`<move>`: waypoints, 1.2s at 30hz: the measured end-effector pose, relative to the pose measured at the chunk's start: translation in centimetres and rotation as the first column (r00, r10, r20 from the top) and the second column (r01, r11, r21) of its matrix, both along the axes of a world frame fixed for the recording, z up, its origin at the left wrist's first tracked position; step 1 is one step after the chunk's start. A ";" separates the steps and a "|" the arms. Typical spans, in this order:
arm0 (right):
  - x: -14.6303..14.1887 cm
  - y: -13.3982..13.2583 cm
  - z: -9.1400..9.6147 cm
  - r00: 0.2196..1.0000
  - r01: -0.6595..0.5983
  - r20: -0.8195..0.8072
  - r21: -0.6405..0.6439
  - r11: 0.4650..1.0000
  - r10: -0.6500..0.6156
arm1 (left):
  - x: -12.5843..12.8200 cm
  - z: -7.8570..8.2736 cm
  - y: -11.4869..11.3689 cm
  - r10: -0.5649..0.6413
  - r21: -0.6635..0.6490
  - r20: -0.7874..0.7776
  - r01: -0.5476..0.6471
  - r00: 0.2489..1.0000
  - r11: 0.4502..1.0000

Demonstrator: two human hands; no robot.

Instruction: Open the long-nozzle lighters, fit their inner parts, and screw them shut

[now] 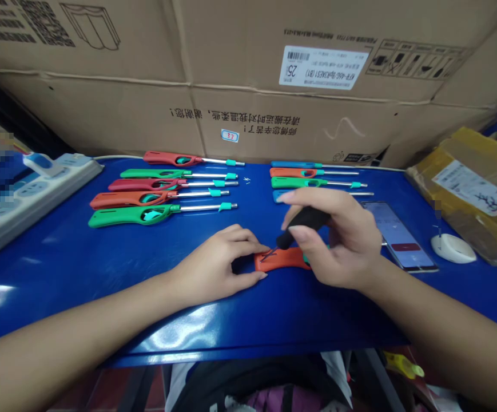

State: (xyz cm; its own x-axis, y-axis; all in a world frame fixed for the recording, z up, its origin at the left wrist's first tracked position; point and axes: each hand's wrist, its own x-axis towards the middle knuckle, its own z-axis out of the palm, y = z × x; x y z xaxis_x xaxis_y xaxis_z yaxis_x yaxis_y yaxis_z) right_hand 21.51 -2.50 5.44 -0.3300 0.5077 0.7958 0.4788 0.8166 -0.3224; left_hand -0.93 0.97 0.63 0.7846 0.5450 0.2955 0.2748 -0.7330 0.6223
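An orange long-nosed lighter (279, 259) lies on the blue table (80, 269) in front of me. My left hand (218, 263) pinches its handle end between thumb and fingers and holds it down. My right hand (334, 240) is wrapped round a black-handled screwdriver (302, 223), whose thin tip touches the orange handle near my left fingertips. Most of the lighter's right part is hidden under my right hand.
Several lighters (145, 197) lie in a row at the back left, several more (312, 174) at the back right. A phone (398, 234) and a white mouse (452, 248) lie at the right. A power strip (25, 189) is at the left, cardboard boxes (274, 80) behind.
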 end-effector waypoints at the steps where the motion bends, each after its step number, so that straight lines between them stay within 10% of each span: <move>1: 0.0 0.0 0.1 0.999 0.045 0.020 0.074 0.996 -0.047 | 0.0 0.0 0.0 0.001 0.001 0.001 -0.001 1.000 1.000; 20: 0.0 -0.8 0.9 0.988 -0.039 0.147 -0.014 0.999 0.041 | 0.0 0.1 0.0 -0.008 -0.028 0.000 0.008 1.000 1.000; 26: 0.1 -0.7 0.8 0.981 -0.030 0.194 0.190 0.981 -0.008 | 0.2 0.0 0.0 0.001 -0.024 -0.009 -0.001 1.000 1.000; 31: -0.1 -1.1 1.0 0.987 -0.121 0.113 0.028 0.992 0.117 | 0.0 -0.1 0.0 0.000 -0.030 -0.003 0.000 1.000 1.000; 36: 0.1 -1.0 1.0 0.973 -0.001 0.226 0.180 0.984 -0.040 | 0.1 -0.1 0.0 0.008 -0.008 0.001 -0.008 1.000 1.000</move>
